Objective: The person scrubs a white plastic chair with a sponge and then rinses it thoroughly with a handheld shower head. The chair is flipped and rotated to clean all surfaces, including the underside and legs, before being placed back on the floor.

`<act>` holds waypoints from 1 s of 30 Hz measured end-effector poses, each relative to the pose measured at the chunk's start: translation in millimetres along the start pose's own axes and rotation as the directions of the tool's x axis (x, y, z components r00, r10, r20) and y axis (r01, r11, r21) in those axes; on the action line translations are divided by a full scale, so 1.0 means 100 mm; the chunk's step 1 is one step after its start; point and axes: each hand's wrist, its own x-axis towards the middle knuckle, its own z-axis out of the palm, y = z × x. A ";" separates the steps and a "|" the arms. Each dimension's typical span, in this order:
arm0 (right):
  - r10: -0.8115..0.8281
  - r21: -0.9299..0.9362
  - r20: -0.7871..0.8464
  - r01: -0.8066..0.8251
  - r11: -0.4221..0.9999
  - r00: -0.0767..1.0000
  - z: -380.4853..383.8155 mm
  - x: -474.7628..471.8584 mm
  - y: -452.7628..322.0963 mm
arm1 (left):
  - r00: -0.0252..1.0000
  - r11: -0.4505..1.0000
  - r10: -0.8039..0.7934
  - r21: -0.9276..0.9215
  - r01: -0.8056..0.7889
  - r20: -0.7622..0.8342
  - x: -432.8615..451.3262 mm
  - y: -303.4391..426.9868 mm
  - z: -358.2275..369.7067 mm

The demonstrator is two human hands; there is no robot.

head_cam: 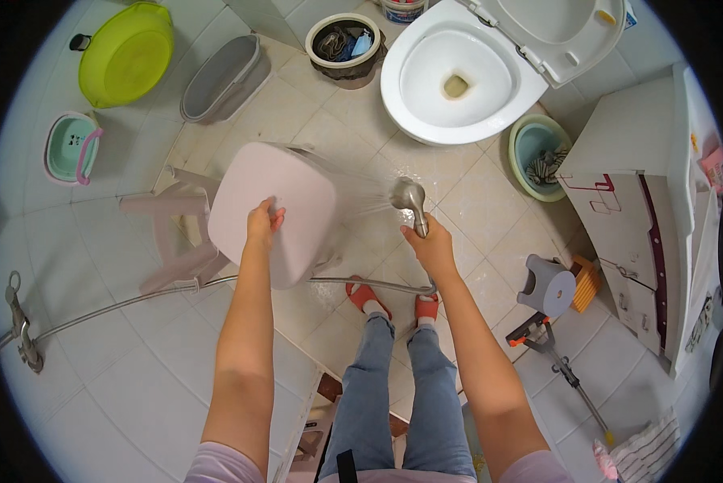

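Note:
A pale pink plastic stool [252,181] leans before me, its smooth seat turned up. My left hand [267,218] has its fingers curled at the middle of the seat, gripping the stool there. In my right hand [435,246] is the handle of a metal shower head [407,194]. Water sprays from it leftward onto the stool's side. The metal shower hose [361,281] runs below the stool to a wall tap [23,332] on the left. Pinkish legs [174,235] jut out left of the seat; whether they belong to a second stool I cannot tell.
A toilet [397,90] with its lid raised and a waste bin [343,75] stand ahead. To the right are nested basins [515,151] with cloth, a cabinet [615,139], a small grey stool [545,287] and a mop [569,374]. The tiled floor [476,175] is wet.

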 end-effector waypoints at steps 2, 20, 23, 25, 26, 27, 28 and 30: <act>0.007 0.007 0.024 -0.007 1.000 1.000 0.05 -0.05 -0.05 | 0.998 0.988 -0.013 -0.156 0.003 -0.066 0.03 0.01 0.08; -0.145 -0.021 0.144 0.150 0.989 0.979 0.08 -0.23 -0.72 | 0.941 0.727 0.127 0.616 -0.303 0.313 -0.09 0.33 -0.26; -0.154 -0.012 0.215 0.160 0.987 0.965 0.11 -0.19 -0.67 | 0.900 0.596 0.166 0.686 -0.417 0.402 -0.06 0.33 -0.25; -0.099 -0.023 0.275 0.109 0.994 0.956 0.08 -0.18 -0.68 | 0.863 0.539 0.182 0.687 -0.488 0.471 -0.04 0.33 -0.29; -0.074 0.006 0.269 0.075 0.997 0.960 0.06 -0.18 -0.68 | 0.843 0.509 0.188 0.684 -0.522 0.504 -0.03 0.33 -0.31; -0.045 0.030 0.259 0.038 0.999 0.965 0.00 -0.18 -0.67 | 0.833 0.450 0.170 0.710 -0.541 0.526 -0.08 0.34 -0.26; -0.014 0.054 0.250 0.001 0.999 0.968 -0.04 -0.18 -0.64 | 0.823 0.389 0.152 0.732 -0.559 0.548 -0.12 0.36 -0.23; 0.018 -0.004 0.215 -0.018 1.000 0.976 -0.10 -0.15 -0.51 | 0.799 0.271 0.109 0.755 -0.597 0.592 -0.19 0.40 -0.19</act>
